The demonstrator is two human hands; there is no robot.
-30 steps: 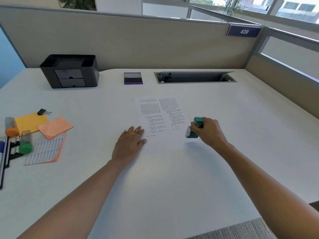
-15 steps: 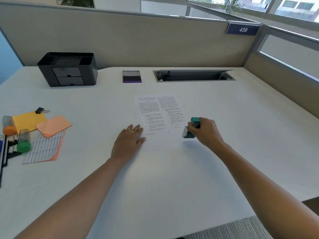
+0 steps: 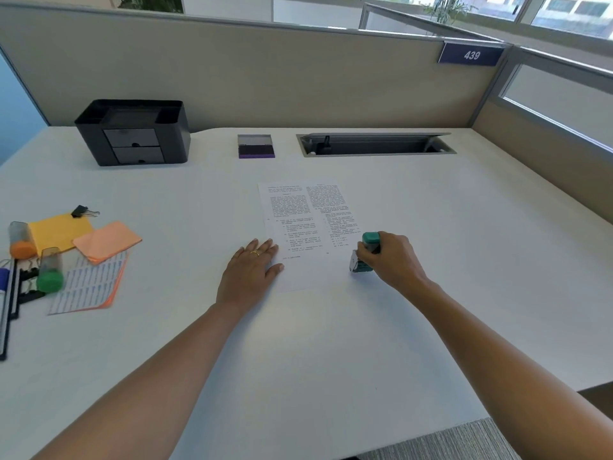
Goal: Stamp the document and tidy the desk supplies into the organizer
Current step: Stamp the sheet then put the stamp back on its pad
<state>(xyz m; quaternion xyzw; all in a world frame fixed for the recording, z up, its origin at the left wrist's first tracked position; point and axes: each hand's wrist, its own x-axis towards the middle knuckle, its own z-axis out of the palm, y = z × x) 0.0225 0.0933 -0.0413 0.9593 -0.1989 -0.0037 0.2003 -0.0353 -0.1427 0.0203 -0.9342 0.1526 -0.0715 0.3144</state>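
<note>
On the white desk (image 3: pixel 331 360), straight ahead of the person, lies the printed document (image 3: pixel 305 224), and everything else is placed from it. At its near left corner the left hand (image 3: pixel 252 270) lies flat with straight fingers, fingertips on the paper, a gold ring (image 3: pixel 255 253) on one finger. At its near right corner the right hand (image 3: pixel 394 260) is curled around a green-topped self-inking stamp (image 3: pixel 365 254). The stamp leans with its top away from the person and its base at the paper's edge; whether the base touches the sheet cannot be told.

Beyond the document's far edge, near the partition, sits a purple ink pad (image 3: pixel 256 146) with its lid open. Right of the pad, a cable tray (image 3: pixel 374 145) is sunk into the desk. Far-left of the document stands the black desk organizer (image 3: pixel 132 131), with two small drawers in front and open compartments on top.

Well to the left of the document lie the loose supplies:
- a yellow sticky pad (image 3: pixel 56 230) with a black binder clip (image 3: pixel 83 211) at its far corner
- an orange sticky pad (image 3: pixel 106 240) overlapping a sheet of labels (image 3: pixel 89 283)
- an orange-capped tube (image 3: pixel 20 239)
- a green-capped tube (image 3: pixel 49 270)
- more black clips (image 3: pixel 28 282) beside a dark tray (image 3: pixel 10 313) at the frame's edge

On the partition far-right of the document hangs a blue plate (image 3: pixel 471 55) reading 439.
</note>
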